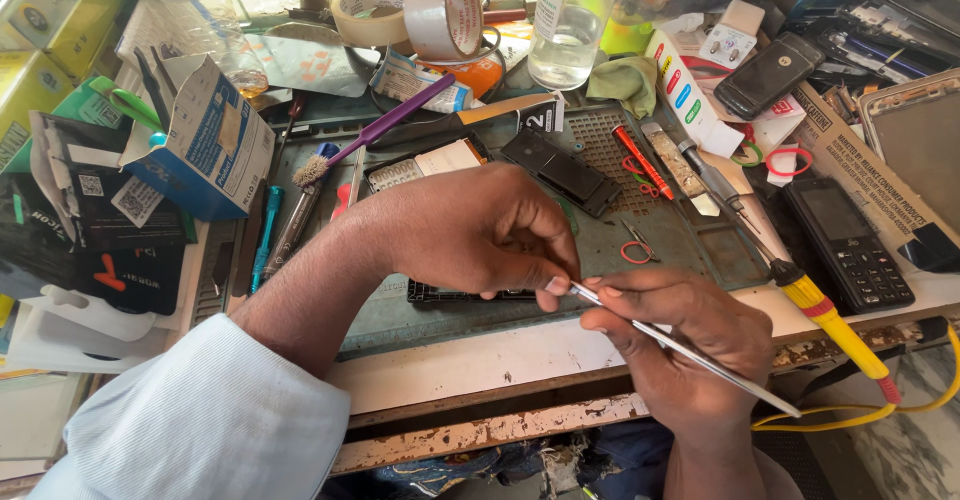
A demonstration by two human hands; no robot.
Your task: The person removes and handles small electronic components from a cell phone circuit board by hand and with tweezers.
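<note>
- Head view: my right hand (pixel 690 345) pinches metal tweezers (pixel 685 350).
- My left hand (pixel 480 230) closes fingertips on the tweezers' tip, above the green work mat (pixel 690 235), hiding a black part.

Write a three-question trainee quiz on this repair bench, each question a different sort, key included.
1. True or false: the right hand holds metal tweezers.
2. Which lies right of the green mat? A) keypad phone B) purple brush C) tape rolls
3. Fill in: the left hand pinches the tweezers' ____.

Key: 1 true; 2 A, the keypad phone; 3 tip.
</note>
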